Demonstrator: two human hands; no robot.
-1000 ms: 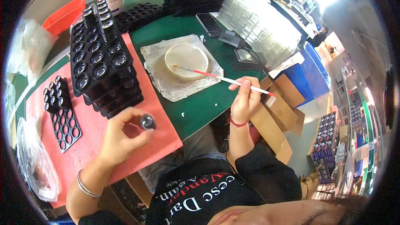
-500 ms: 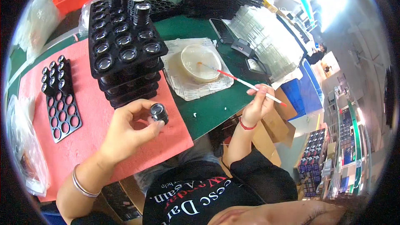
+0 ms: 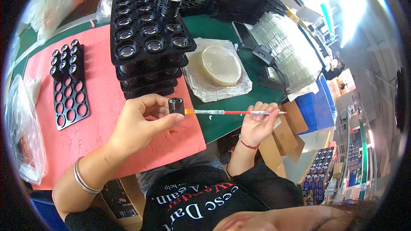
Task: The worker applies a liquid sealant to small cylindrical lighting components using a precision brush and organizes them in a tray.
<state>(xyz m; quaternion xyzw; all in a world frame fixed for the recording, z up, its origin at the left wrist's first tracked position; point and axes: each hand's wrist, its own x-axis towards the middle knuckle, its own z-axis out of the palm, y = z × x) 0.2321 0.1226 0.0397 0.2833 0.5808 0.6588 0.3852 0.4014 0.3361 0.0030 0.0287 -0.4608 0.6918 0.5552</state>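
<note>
My left hand (image 3: 136, 125) grips a small black lens barrel (image 3: 176, 107) between thumb and fingers, its glass end up, above the pink mat. In the fingers of my right hand (image 3: 258, 127) is a thin paintbrush (image 3: 233, 112) with a red and white handle, held nearly level. Its orange-yellow tip reaches the right side of the barrel and appears to touch it. Beyond the hands, a round shallow dish (image 3: 221, 66) with pale, cloudy contents rests on a pad of white printed paper (image 3: 198, 90).
Stacked black trays (image 3: 154, 58) of lens barrels stand beyond my left hand. Further left lies a narrow black tray (image 3: 69, 102), partly filled with barrels, on the pink mat (image 3: 107, 145). Clear plastic trays (image 3: 284, 45) pile up at the right, and a plastic bag (image 3: 25, 132) lies far left.
The brush tip has left the dish and swung left to the side of the lens barrel. My right hand has lowered slightly. The whole view has shifted a little.
</note>
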